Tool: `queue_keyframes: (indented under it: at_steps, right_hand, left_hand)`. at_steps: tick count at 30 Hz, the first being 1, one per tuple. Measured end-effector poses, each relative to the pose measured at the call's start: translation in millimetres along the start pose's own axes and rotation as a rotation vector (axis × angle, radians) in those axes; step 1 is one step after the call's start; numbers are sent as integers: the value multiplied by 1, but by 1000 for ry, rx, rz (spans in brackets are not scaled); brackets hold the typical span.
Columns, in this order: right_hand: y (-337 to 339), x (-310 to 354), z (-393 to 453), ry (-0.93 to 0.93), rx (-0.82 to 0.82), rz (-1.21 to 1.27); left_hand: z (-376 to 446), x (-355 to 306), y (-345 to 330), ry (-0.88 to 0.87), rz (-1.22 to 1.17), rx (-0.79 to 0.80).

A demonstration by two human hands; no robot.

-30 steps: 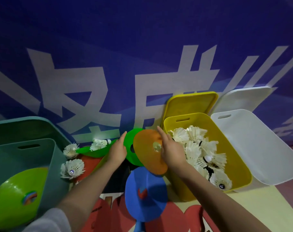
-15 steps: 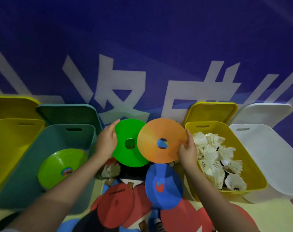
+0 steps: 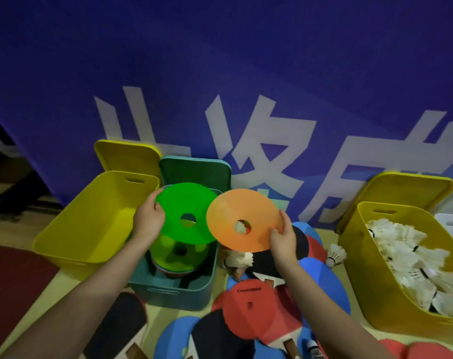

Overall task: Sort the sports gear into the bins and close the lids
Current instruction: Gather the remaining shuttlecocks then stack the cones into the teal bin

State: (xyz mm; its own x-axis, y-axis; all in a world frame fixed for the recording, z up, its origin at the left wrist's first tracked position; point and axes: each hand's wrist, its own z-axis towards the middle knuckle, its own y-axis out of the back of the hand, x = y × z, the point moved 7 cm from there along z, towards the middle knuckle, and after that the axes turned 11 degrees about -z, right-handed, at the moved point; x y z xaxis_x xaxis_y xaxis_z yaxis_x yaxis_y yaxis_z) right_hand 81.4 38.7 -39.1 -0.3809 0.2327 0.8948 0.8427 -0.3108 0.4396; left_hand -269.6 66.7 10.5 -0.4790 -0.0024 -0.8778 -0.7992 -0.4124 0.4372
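Left hand pinches green disc over teal bin, frame centre; right hand pinches orange disc; banner writing partly legible.

Stacked discs in middle bin, paddles right, shuttlecock bin beyond.

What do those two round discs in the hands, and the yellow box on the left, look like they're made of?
Green disc and orange disc: probably thin flexible plastic, smooth with a matte sheen, one even colour, a clean-cut centre hole. Yellow bin: looks like moulded rigid plastic, satin finish, with rounded corners and a cut-out handle slot.
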Motion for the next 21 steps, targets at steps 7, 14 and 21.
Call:
queue_keyframes:
  at_steps: [7,14,21]
  right_hand:
    - [-55,8,-34,-36,22,-18]
    - [-66,16,-44,-59,-66,-21]
    - [-78,43,-37,33,-102,-141]
  left_hand:
    - [3,60,3,42,234,209]
    - [2,101,-23,56,261,354]
    - [9,114,-42,283,238,517]
